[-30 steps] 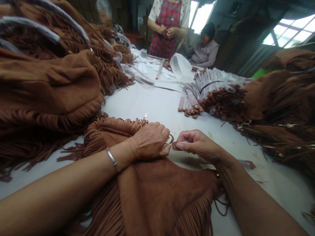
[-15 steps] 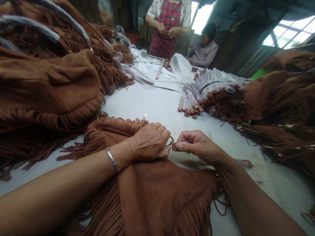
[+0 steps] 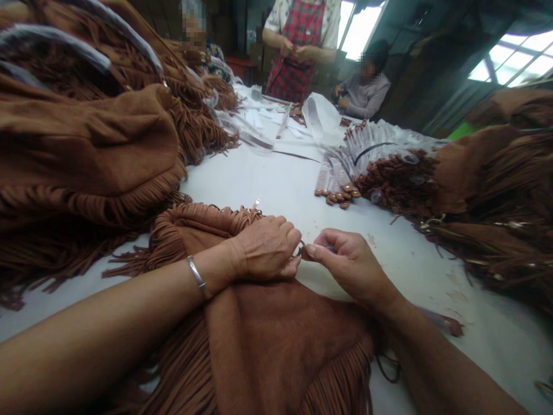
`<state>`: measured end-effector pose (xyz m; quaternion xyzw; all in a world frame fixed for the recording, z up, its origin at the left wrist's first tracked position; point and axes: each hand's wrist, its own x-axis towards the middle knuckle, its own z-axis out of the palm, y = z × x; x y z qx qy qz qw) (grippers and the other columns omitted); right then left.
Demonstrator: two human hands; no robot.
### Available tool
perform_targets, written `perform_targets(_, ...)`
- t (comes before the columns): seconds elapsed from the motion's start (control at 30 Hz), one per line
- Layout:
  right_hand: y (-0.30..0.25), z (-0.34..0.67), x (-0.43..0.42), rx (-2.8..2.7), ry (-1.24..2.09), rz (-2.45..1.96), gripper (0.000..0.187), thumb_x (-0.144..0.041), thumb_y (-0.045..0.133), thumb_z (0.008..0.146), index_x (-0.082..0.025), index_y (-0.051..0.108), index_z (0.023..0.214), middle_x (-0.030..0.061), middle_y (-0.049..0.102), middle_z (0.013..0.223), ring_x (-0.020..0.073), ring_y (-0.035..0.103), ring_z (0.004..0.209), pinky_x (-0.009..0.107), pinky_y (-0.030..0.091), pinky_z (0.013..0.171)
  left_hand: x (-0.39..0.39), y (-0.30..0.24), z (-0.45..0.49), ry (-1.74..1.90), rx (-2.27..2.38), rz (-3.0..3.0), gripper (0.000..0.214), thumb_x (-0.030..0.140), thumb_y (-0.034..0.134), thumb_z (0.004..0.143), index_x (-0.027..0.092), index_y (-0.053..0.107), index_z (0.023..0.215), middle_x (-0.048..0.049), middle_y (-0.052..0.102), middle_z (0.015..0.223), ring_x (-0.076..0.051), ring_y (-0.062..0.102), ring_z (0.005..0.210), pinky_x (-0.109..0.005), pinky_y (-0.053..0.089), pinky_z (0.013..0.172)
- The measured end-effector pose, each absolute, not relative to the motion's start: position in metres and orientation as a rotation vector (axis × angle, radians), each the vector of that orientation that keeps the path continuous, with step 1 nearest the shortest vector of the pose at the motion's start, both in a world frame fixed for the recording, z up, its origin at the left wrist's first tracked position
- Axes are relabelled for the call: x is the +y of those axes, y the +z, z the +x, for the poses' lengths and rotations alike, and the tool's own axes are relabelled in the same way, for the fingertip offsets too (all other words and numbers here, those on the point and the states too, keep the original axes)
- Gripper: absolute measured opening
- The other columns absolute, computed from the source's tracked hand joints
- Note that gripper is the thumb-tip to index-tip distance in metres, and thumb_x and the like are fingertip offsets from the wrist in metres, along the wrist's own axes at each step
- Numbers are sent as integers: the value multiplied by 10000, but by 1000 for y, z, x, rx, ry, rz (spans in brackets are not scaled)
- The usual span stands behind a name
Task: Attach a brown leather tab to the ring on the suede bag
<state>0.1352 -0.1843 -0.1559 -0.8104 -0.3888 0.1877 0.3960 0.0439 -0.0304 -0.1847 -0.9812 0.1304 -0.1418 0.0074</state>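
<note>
Near the table's (image 3: 268,178) front edge: soft brown suede bag (image 3: 276,340), fringed along its sides. Left hand (image 3: 265,251) clenched on the bag's corner, pinching a small metal ring (image 3: 299,249). Right hand (image 3: 345,262) pinching a brown strap end (image 3: 306,254) against that ring. Toward the far edge: clear plastic sleeves (image 3: 367,144) holding flat straps, piled suede heaps (image 3: 86,144) along the left edge.

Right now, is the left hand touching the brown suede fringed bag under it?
Touching. The head view shows the left hand resting directly on the brown suede fringed bag, with no gap.
</note>
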Motion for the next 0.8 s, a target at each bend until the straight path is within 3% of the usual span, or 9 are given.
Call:
perform_targets(0.1, -154, 138, -179, -979, 478, -2034, 227, -299, 583, 726, -145, 518, 572, -5, 504, 552, 106, 423, 535, 229, 316, 507, -31, -185, 44, -415, 428, -3071, 252, 352, 433, 804, 115, 507, 851, -101, 542, 821, -255, 497, 769, -391, 430, 695)
perform_targets(0.23, -151, 149, -174, -920, 797, -1857, 274, -356, 651, 677, -134, 519, 585, 14, 549, 587, 107, 467, 555, 220, 339, 518, -30, -183, 43, -378, 520, -3075, 249, 343, 451, 786, 117, 514, 870, -97, 544, 835, -248, 492, 784, -387, 417, 730)
perform_targets(0.4, -152, 164, -178, -940, 1206, -1819, 348, -433, 653, 709, -123, 527, 613, -59, 381, 498, 39, 244, 435, 186, 157, 397, -30, -179, 41, -344, 543, -3082, 376, 479, 417, 834, 120, 515, 885, -99, 542, 840, -241, 483, 794, -381, 400, 746)
perform_targets(0.5, -153, 166, -181, -969, 1251, -1800, 348, -442, 598, 762, -117, 561, 646, -61, 351, 496, 39, 203, 423, 200, 111, 381, -31, -180, 41, -360, 424, -3102, 481, 567, 357, 852, 114, 516, 888, -108, 541, 857, -243, 482, 807, -376, 394, 745)
perform_targets(0.67, -154, 162, -179, -881, 1233, -1702, 362, -442, 616, 736, -123, 535, 584, -63, 347, 460, 36, 187, 396, 214, 83, 375, -31, -182, 43, -280, 483, -3170, 309, 414, 441, 855, 122, 517, 924, -95, 551, 874, -222, 488, 822, -356, 390, 775)
perform_targets(0.8, -164, 167, -175, -862, 1374, -1581, 366, -447, 649, 705, -108, 554, 608, -42, 430, 508, 30, 206, 401, 213, 87, 390, -32, -180, 41, -247, 624, -3190, 294, 394, 447, 848, 115, 515, 913, -88, 547, 882, -208, 479, 811, -343, 383, 799)
